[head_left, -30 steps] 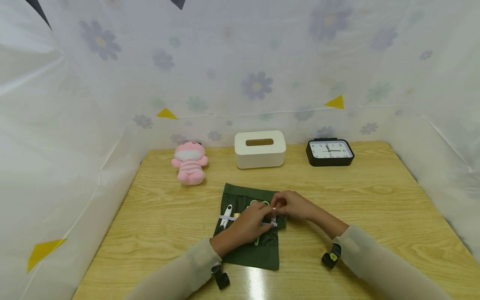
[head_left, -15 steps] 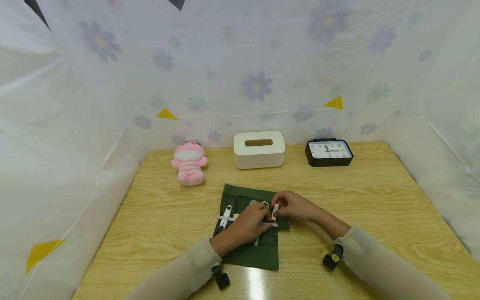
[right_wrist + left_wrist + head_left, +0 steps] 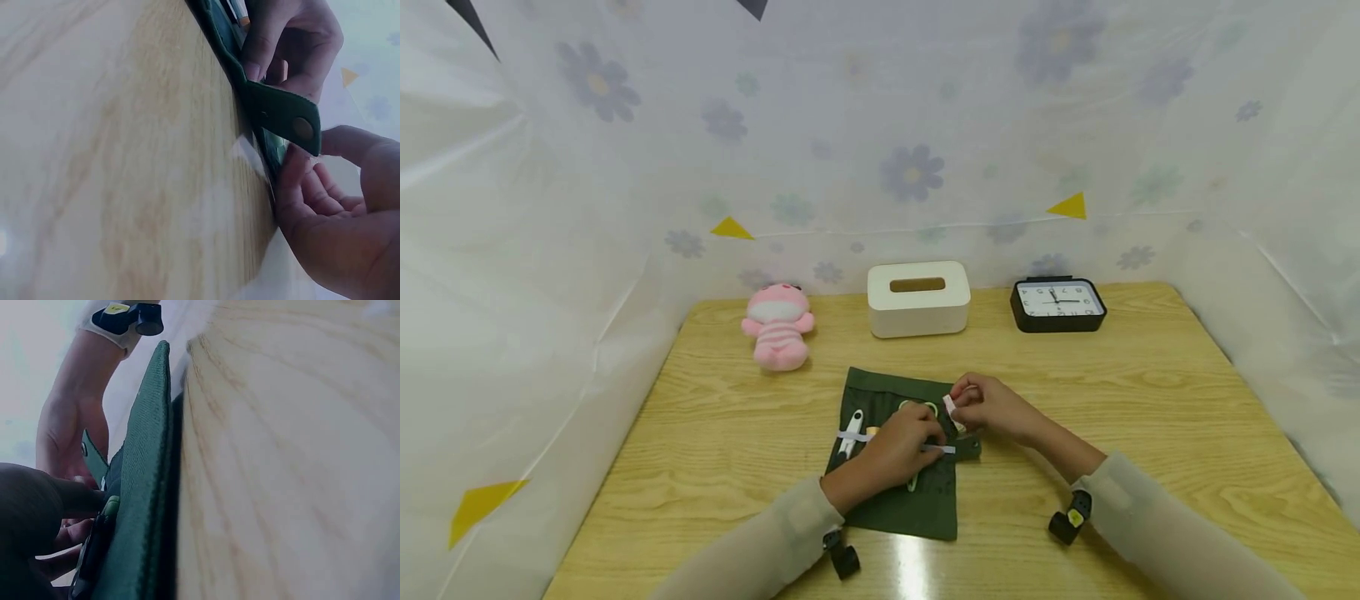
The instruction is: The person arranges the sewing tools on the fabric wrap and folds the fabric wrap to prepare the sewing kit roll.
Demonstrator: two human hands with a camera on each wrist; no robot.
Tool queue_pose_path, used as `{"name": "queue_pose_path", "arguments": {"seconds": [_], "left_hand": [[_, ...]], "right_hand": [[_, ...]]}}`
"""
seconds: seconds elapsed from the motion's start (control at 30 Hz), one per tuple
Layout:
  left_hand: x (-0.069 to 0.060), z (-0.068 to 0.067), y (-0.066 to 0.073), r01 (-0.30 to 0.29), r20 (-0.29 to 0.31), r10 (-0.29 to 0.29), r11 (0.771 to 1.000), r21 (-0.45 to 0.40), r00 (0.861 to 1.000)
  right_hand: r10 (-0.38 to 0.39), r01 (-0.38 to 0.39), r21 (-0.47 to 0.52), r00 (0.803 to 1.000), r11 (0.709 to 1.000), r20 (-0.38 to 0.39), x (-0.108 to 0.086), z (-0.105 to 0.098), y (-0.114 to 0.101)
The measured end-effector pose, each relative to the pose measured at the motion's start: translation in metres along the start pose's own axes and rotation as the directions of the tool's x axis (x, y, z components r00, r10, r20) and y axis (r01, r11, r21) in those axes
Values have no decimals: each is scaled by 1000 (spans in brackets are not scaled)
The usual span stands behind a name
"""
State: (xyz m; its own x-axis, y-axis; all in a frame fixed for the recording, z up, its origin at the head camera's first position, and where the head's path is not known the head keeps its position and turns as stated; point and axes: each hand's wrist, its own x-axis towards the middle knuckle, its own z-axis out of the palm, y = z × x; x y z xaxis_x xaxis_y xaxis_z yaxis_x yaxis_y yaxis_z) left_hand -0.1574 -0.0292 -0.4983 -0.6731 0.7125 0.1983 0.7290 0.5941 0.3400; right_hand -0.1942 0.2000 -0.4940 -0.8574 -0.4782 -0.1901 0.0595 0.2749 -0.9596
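An unrolled dark green fabric tool roll point(image 3: 898, 517) lies on the table under both hands. My left hand point(image 3: 898, 446) rests over its middle, thumb and curled fingers pinching the pale elastic band point(image 3: 949, 450). My right hand point(image 3: 1000, 410) pinches a small, narrow white piece point(image 3: 950, 405) with faint print, tilted above the roll's right edge; its kind is unclear. A white-handled tool point(image 3: 852, 429) sits under the band at left. Green scissor-like loops point(image 3: 932, 408) show beyond my left hand, which hides the middle. In the right wrist view, a snap tab point(image 3: 281, 115) sticks out between the hands.
At the back of the wooden table point(image 3: 715, 467) stand a pink plush toy point(image 3: 781, 329), a white tissue box point(image 3: 919, 312) and a black-framed clock point(image 3: 1060, 304). Flower-patterned sheeting point(image 3: 850, 125) encloses the back and sides.
The white piece, earlier at the elastic band, has come out of it and tilted as my right hand moved up and slightly right. My left hand has stayed in place.
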Motion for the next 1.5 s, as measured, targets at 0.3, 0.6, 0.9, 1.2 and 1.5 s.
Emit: {"name": "queue_pose_path", "arguments": {"seconds": [0.3, 0.6, 0.9, 1.2, 1.5], "left_hand": [[-1, 0, 1, 13, 11, -13, 1000, -1, 1000], [-1, 0, 1, -30, -25, 30, 999, 13, 999], [-2, -1, 0, -47, -32, 47, 999, -9, 998], [-2, 0, 0, -71, -46, 71, 997, 17, 996], [-4, -2, -2, -71, 12, 71, 996, 62, 997]], "right_hand": [[-69, 69, -166, 998, 984, 7, -4, -9, 0], [-70, 98, -198, 987, 975, 142, 1, -7, 0], [-83, 140, -272, 974, 952, 211, 2, -4, -6], [-57, 124, -276, 970, 953, 238, 10, -6, -7], [-109, 161, -329, 979, 930, 173, 8, 1, -4]]}}
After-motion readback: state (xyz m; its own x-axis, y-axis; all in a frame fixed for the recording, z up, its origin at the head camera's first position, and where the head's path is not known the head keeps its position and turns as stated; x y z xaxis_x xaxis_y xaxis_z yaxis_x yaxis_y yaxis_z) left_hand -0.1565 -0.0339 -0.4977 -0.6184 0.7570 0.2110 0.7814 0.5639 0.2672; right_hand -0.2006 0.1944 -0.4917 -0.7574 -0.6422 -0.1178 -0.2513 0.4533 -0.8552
